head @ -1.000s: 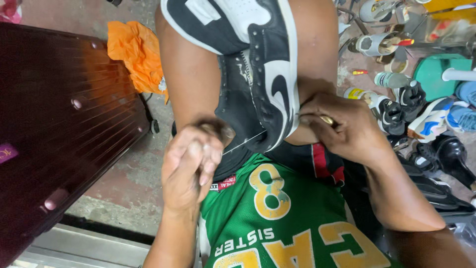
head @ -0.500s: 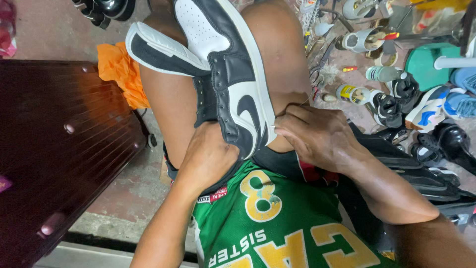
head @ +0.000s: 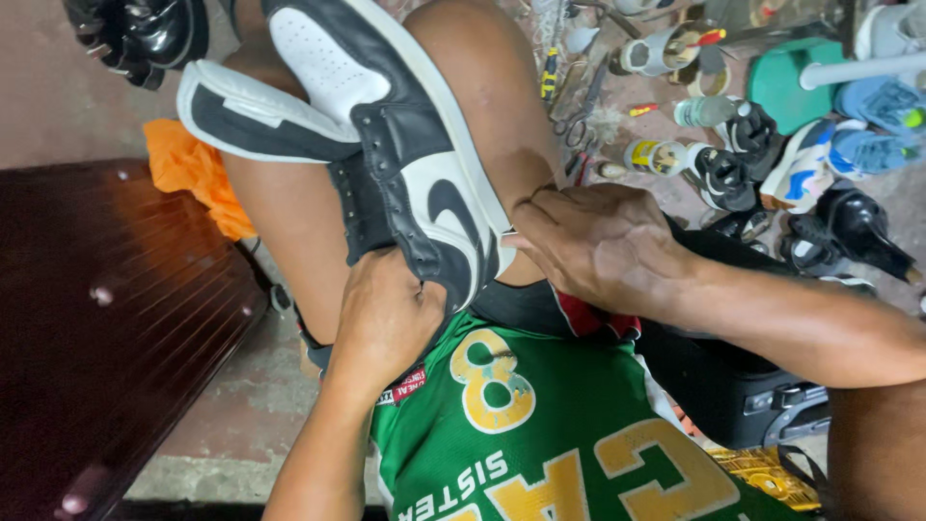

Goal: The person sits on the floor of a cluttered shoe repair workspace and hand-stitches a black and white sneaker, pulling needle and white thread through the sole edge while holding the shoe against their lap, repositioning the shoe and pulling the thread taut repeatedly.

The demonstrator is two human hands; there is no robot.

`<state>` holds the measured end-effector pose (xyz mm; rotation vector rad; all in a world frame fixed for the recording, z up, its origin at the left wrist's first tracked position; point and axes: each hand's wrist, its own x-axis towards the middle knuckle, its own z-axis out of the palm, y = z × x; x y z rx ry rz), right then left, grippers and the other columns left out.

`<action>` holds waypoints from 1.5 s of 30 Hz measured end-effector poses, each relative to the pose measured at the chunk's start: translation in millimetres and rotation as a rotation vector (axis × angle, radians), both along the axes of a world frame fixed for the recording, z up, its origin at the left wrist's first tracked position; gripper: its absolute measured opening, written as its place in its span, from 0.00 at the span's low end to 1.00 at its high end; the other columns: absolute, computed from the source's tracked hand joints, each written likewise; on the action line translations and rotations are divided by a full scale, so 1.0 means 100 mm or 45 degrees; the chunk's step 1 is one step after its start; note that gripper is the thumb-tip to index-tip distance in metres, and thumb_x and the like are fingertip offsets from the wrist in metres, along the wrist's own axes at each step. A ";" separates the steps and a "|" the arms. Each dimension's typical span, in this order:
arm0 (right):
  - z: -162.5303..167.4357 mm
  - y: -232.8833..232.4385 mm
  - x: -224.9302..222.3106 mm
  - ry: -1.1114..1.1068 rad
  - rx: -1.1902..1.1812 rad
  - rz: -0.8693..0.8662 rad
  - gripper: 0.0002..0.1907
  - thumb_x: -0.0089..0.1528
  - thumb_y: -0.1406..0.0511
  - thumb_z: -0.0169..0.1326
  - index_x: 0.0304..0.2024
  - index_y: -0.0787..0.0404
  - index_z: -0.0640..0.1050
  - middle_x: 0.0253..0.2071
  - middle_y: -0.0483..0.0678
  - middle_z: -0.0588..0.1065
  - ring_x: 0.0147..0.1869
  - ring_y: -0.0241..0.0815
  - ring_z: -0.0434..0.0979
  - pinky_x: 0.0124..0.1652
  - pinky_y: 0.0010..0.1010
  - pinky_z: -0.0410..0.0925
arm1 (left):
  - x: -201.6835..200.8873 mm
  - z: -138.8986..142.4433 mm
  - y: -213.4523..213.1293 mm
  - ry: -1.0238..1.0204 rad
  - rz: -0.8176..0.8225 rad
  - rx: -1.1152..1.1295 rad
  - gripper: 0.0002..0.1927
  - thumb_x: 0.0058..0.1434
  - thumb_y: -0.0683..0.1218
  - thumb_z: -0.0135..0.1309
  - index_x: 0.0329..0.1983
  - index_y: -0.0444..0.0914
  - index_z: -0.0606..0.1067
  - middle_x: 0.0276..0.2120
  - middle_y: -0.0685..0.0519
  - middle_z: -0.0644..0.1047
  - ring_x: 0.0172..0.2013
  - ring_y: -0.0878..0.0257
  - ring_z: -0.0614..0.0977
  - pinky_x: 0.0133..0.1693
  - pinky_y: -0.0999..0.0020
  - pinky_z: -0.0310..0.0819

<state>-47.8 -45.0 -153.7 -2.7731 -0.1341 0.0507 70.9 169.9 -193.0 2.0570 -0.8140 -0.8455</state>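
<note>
Left hand point(head: 386, 323) grips the sneaker's point(head: 405, 183) heel against the knees to steady it, right hand point(head: 598, 241) fingers pinched shut at its sole edge.

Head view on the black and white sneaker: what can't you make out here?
- Head view: the heel of the black and white sneaker is covered by the left hand.
- What the right hand pinches at the sole edge is hidden by its own fingers.
- The sneaker's toe is cut off by the top edge.
- Small tools near the scissors on the floor are too small to identify.
</note>
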 end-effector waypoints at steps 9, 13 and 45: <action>-0.02 -0.58 -0.26 0.078 -0.151 -0.306 0.25 0.57 0.48 0.67 0.23 0.58 0.73 0.21 0.47 0.70 0.26 0.51 0.73 0.29 0.40 0.65 | -0.10 0.10 0.08 -0.085 0.382 -0.455 0.16 0.55 0.36 0.47 0.47 0.27 0.73 0.50 0.37 0.74 0.46 0.44 0.78 0.47 0.59 0.73; -0.05 -0.57 -0.43 0.065 -0.023 -0.282 0.23 0.59 0.52 0.67 0.24 0.61 0.73 0.21 0.50 0.69 0.26 0.53 0.71 0.28 0.42 0.63 | -0.36 0.31 0.15 -0.482 0.608 -0.443 0.12 0.60 0.38 0.57 0.45 0.32 0.71 0.44 0.49 0.72 0.39 0.54 0.75 0.45 0.64 0.70; 0.07 -0.29 -0.39 0.178 1.178 -0.272 0.04 0.61 0.68 0.63 0.35 0.59 0.80 0.28 0.40 0.78 0.24 0.25 0.72 0.25 0.22 0.63 | -0.39 0.54 -0.43 -0.238 -0.107 -0.253 0.33 0.65 0.40 0.60 0.73 0.40 0.64 0.49 0.50 0.82 0.41 0.60 0.86 0.41 0.71 0.80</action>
